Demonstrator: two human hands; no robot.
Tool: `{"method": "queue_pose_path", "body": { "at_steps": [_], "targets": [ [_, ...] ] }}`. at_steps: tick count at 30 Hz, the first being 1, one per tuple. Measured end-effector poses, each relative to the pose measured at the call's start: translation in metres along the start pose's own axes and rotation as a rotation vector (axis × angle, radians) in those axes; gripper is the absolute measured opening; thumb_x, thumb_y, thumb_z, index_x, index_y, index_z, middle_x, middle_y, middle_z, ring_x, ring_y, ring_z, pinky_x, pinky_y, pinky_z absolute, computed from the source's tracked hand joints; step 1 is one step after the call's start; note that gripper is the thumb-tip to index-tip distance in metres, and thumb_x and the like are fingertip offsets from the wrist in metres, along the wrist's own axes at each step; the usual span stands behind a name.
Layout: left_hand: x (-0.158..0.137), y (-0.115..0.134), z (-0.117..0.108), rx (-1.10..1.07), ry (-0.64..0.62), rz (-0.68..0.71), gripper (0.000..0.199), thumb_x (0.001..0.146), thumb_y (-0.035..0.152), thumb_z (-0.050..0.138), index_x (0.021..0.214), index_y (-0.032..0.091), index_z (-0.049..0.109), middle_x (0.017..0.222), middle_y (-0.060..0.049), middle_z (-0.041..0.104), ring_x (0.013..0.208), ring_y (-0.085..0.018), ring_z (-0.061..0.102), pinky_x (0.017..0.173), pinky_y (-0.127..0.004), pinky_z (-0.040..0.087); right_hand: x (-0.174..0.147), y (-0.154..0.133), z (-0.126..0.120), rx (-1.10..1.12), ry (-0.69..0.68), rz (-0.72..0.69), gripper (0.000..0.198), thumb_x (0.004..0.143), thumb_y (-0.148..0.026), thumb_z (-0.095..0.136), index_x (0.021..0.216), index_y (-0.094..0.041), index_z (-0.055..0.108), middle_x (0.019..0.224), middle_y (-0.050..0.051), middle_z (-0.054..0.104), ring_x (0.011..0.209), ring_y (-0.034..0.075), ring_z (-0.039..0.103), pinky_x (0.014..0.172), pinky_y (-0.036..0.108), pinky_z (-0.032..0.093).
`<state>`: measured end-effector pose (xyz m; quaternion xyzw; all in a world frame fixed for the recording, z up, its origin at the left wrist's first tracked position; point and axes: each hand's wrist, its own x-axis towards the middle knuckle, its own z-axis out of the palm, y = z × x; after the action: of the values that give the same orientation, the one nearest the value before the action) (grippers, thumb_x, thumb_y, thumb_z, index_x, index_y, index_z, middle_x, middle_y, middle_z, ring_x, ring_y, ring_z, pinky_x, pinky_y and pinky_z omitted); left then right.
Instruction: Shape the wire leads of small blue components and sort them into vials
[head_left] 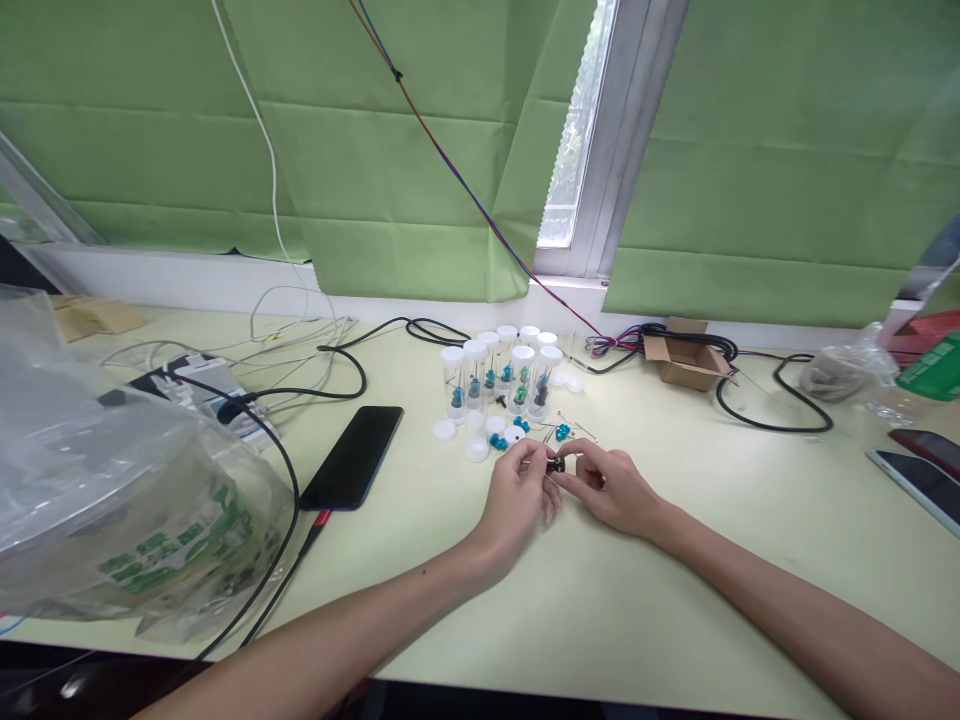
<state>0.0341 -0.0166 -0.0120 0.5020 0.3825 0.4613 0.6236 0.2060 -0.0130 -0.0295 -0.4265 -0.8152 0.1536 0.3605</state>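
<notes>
A small black knobbed part with a thin pin sits between my two hands, just above the table. My left hand grips it from the left between thumb and fingers. My right hand closes thumb and index finger around its right end. Beyond them stand several clear tubes with white caps, holding thin rods with blue, green and black pieces. Loose blue pieces lie in front of the tubes, with another blue piece near my fingertips. A loose white cap lies to the left.
A black phone lies left of my hands, beside a bulky plastic bag and a black cable. A power strip sits at back left. Back right are an open cardboard box and coiled cables; another phone lies far right.
</notes>
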Motion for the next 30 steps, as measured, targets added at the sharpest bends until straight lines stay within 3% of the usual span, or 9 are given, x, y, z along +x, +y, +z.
{"method": "queue_pose_path", "body": {
  "at_steps": [18,30],
  "targets": [
    [-0.0005,-0.0014,0.0005,-0.01,0.002,-0.017,0.027,0.09,0.046,0.052,0.085,0.02,0.051,0.051,0.004,0.051,0.044,-0.011,0.049,0.043,-0.021,0.039,0.0,0.0023,0.0017,0.003,-0.003,-0.033,0.015,0.097,-0.031,0.051,0.103,-0.019,0.056,0.053,-0.009,0.042,0.046,0.009,0.037,0.052,0.021,0.033],
    [-0.0004,-0.0019,0.0016,0.005,-0.003,-0.022,0.021,0.091,0.039,0.049,0.086,0.019,0.05,0.053,0.003,0.052,0.044,-0.011,0.049,0.041,-0.021,0.039,0.0018,-0.0019,-0.0005,-0.002,-0.031,-0.016,0.021,0.098,-0.032,0.046,0.087,-0.019,0.057,0.052,-0.007,0.044,0.045,0.009,0.036,0.051,0.022,0.033]
  ]
}}
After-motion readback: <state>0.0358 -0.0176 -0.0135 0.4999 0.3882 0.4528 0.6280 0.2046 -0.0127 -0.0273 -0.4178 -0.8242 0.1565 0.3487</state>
